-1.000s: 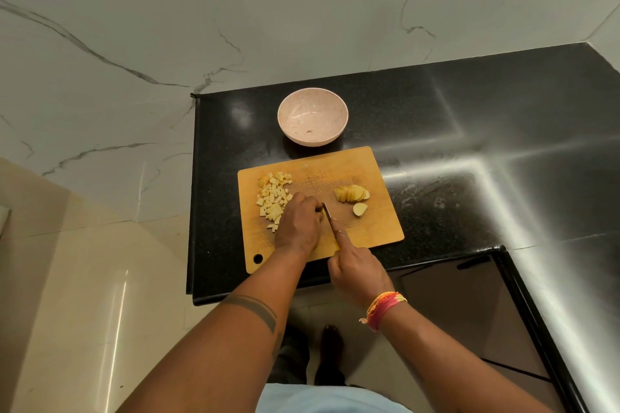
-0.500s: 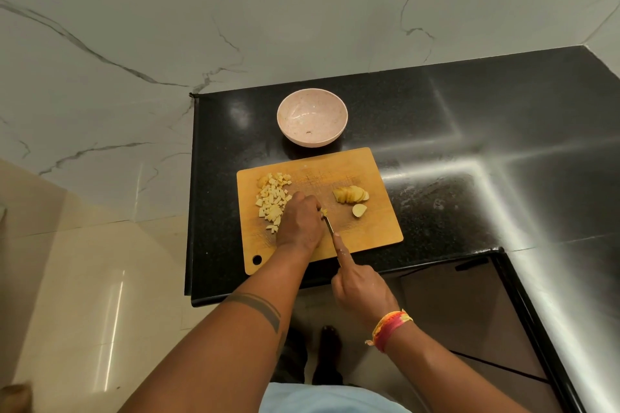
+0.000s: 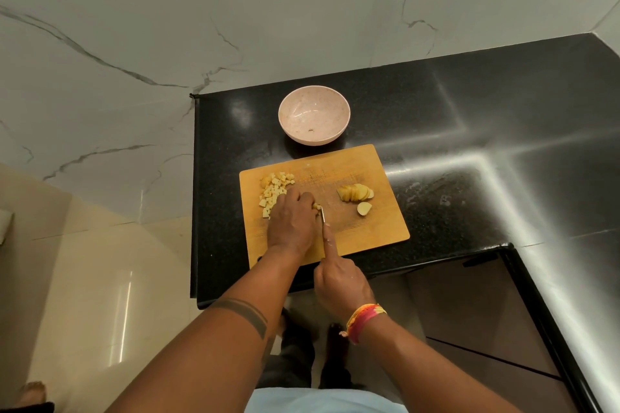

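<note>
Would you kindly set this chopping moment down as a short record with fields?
Surface: wooden cutting board on a black counter
Steadying: left hand curled over a yellow piece beside the blade
Cutting: right hand grips the knife, forefinger along its spine
Done: diced pieces at the board's left, partly behind the left hand
Waiting: fanned slices and one loose slice at the board's right
Vessel: pink bowl beyond the board's far edge
</note>
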Demonstrator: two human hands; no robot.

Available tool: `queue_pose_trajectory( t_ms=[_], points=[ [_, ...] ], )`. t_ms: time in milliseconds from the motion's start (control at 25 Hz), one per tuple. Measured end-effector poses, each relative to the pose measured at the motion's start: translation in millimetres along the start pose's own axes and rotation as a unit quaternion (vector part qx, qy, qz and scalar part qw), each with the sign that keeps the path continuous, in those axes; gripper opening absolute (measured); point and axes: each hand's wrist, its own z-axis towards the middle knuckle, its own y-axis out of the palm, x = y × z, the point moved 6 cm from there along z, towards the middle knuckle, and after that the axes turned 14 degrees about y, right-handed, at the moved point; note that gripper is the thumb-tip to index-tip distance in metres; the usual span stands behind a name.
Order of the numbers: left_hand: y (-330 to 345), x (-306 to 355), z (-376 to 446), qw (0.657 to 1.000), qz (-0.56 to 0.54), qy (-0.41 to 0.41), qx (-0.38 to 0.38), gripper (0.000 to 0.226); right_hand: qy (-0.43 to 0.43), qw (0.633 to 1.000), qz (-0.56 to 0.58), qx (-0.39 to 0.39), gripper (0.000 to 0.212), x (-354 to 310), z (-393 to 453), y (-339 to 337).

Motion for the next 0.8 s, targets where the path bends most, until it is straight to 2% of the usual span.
queue_pose_trajectory(
  t_ms=[160,400,520,600,680,800],
  points=[
    [-12,-19,2,0.999,0.032,-0.027,0.023,0.028,-0.023,1.0,-0.003,-0.011,0.076,-20,12,-4],
    [-24,-3,14,0.998,0.016,-0.021,0.058,0.018,0.008,0.997,0.051,0.054,0.074,14,6,-37],
    [-9,15,29,0.997,-0.077,-0.006,0.025,0.019,0.009,0.994,0.071,0.085,0.078,29,6,-52],
    [4,30,37,0.99,-0.143,0.009,-0.016,0.027,0.011,0.994,0.065,0.089,0.078,32,8,-56],
    [14,39,44,0.986,-0.157,0.022,-0.042,0.034,0.021,0.994,0.06,0.086,0.075,34,13,-60],
    [21,37,46,0.987,-0.153,0.025,-0.034,0.03,0.022,0.995,0.055,0.081,0.073,32,15,-63]
  ],
)
